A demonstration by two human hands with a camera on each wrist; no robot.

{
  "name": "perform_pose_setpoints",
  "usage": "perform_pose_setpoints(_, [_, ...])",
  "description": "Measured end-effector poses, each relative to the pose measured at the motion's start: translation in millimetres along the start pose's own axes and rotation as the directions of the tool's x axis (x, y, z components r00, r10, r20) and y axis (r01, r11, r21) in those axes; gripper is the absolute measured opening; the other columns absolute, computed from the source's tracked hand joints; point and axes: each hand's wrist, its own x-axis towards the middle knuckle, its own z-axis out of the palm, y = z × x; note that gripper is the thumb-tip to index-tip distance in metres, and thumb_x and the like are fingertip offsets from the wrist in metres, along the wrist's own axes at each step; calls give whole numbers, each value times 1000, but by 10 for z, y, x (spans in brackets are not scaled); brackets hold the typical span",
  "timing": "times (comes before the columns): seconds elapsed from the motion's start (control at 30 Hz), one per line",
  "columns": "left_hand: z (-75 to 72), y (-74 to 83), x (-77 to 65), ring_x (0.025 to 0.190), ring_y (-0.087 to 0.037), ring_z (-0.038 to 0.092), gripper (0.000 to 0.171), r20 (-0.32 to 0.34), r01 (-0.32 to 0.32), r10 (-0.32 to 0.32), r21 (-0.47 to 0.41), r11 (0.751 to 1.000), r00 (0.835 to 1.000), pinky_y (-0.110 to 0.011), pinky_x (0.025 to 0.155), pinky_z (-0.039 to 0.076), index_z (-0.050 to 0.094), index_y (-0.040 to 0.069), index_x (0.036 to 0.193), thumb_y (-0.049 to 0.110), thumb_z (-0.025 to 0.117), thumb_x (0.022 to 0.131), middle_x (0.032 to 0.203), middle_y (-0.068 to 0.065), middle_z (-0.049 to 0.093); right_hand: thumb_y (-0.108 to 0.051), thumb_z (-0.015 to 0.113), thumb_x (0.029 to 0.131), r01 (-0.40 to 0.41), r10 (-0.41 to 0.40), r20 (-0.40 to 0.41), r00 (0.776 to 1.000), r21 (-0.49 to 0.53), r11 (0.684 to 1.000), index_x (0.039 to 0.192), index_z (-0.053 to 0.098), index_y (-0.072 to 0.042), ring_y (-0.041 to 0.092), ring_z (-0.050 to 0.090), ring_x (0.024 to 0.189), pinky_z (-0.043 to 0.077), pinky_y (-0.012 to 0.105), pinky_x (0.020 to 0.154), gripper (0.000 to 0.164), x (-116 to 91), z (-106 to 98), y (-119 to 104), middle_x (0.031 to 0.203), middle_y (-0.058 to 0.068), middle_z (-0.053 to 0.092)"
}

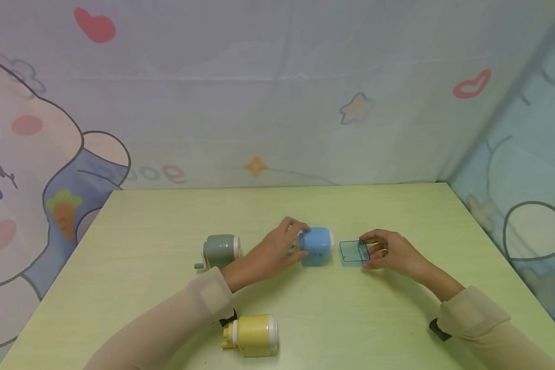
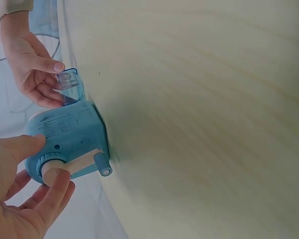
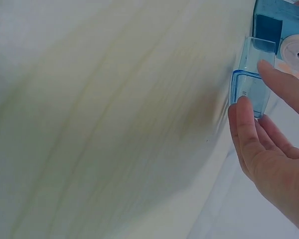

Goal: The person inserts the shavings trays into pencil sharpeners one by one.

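A blue pencil sharpener (image 1: 316, 245), crank end facing left and white face facing right, is standing on the worktop (image 1: 351, 324), gripped by the left hand (image 1: 277, 247). The right hand (image 1: 392, 252) is holding a see-through blue drawer (image 1: 351, 252) just beside it.

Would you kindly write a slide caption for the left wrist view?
Left hand grips a blue crank sharpener; right hand holds a transparent blue drawer.
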Motion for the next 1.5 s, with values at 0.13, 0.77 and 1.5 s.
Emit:
perform_pose_setpoints(0.13, [0, -7, 0, 91, -10, 49, 49, 6, 0, 0, 2, 1000, 1000, -18, 74, 43, 39, 10, 126, 26, 63, 87, 115, -9, 41, -6, 79, 67, -4, 4, 1, 1000, -2, 1000, 119, 50, 3, 30, 54, 89, 50, 28, 71, 60, 6, 7, 5, 115, 22, 52])
perform_pose_setpoints(0.77, [-23, 30, 15, 95, -11, 49, 50, 39, 33, -34, 28, 999, 999, -15, 77, 42, 39, 9, 127, 27, 63, 86, 116, -9, 41, -8, 80, 66, 20, -22, 22, 1000, 78, 997, 119, 50, 3, 33, 54, 93, 50, 29, 73, 62, 69, 53, -50, 118, 23, 51])
perform_pose_setpoints(1.5, [-31, 33, 10, 91, -10, 50, 50, 41, 31, -33, 36, 999, 999, -14, 76, 42, 39, 9, 127, 28, 61, 87, 116, -9, 41, -9, 80, 67, 46, -48, 33, 998, 54, 997, 118, 50, 4, 32, 54, 93, 50, 29, 73, 61, 167, 116, -111, 115, 22, 53])
